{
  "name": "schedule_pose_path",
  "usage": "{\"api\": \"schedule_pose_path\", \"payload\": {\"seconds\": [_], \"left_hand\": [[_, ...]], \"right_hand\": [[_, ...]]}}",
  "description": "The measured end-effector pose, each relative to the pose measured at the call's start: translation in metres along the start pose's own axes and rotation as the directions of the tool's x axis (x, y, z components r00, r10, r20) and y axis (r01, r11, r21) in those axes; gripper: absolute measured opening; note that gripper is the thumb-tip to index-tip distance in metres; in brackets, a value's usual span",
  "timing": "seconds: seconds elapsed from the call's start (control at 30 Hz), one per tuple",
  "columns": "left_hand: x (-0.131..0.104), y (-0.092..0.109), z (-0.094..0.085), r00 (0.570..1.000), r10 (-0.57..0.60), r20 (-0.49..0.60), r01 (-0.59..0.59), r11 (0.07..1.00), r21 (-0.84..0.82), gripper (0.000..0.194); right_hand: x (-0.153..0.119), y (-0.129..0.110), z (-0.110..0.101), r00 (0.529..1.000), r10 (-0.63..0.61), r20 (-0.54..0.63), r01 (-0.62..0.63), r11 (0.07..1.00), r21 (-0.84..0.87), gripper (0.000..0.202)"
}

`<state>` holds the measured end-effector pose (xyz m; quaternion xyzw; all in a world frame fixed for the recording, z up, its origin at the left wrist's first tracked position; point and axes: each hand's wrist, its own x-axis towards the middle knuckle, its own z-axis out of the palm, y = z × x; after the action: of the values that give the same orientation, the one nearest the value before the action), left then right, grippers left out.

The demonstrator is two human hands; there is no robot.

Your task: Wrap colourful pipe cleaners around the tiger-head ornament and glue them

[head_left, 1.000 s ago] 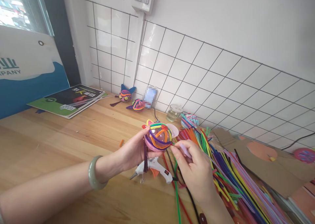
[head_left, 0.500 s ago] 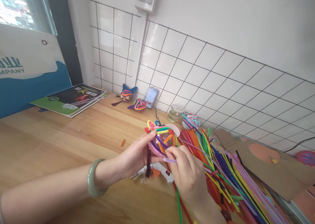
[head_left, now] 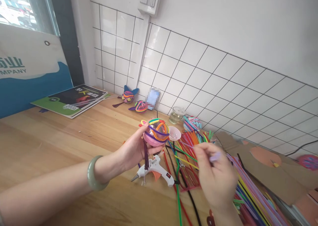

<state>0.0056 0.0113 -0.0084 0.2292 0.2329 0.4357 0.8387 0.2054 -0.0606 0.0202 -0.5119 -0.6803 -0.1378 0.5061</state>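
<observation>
My left hand [head_left: 131, 148], with a pale green bangle on its wrist, holds a clear ball [head_left: 156, 133] wrapped in pink, purple, orange, yellow and green pipe cleaners. A dark tassel [head_left: 146, 154] hangs from the ball's left side. To the right, over the loose pipe cleaners, my right hand [head_left: 215, 174] is closed on a light purple pipe cleaner [head_left: 215, 156]. Below the ball lies a white glue gun [head_left: 157, 168], its nozzle toward the left. Just right of the ball is a small pale dish [head_left: 174, 133].
Loose pipe cleaners [head_left: 253, 186] and brown cardboard [head_left: 263, 176] cover the right side. Red-handled scissors [head_left: 190, 179] lie near my right hand. Along the wall stand a glass jar [head_left: 177, 115], a phone [head_left: 153, 98] and wrapped ornaments [head_left: 128, 95]. A booklet [head_left: 72, 100] lies at the left.
My right hand has moved away from the ball, to the right, with the light purple pipe cleaner. My left hand has shifted slightly left and turned the ball. The dish and scissors are now uncovered.
</observation>
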Motion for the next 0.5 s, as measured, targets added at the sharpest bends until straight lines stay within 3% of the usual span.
{"api": "schedule_pose_path", "payload": {"seconds": [0.1,0.17,0.3,0.5], "left_hand": [[-0.003,-0.004,0.002,0.999,-0.032,0.019,0.032,0.999,0.017,0.046],[-0.005,-0.008,0.003,0.998,-0.046,0.049,0.045,0.999,0.016,0.044],[-0.009,-0.016,0.005,0.989,-0.076,0.127,0.077,0.997,-0.006,0.038],[-0.009,-0.021,0.005,0.984,-0.070,0.167,0.072,0.997,-0.007,0.044]], "right_hand": [[-0.006,-0.012,0.015,0.969,-0.171,0.178,0.167,0.985,0.036,0.008],[-0.011,-0.016,0.024,0.946,-0.224,0.233,0.216,0.974,0.062,0.010],[-0.017,-0.017,0.029,0.925,-0.256,0.280,0.247,0.967,0.068,0.013],[-0.017,-0.016,0.029,0.908,-0.278,0.312,0.284,0.958,0.027,0.018]]}}
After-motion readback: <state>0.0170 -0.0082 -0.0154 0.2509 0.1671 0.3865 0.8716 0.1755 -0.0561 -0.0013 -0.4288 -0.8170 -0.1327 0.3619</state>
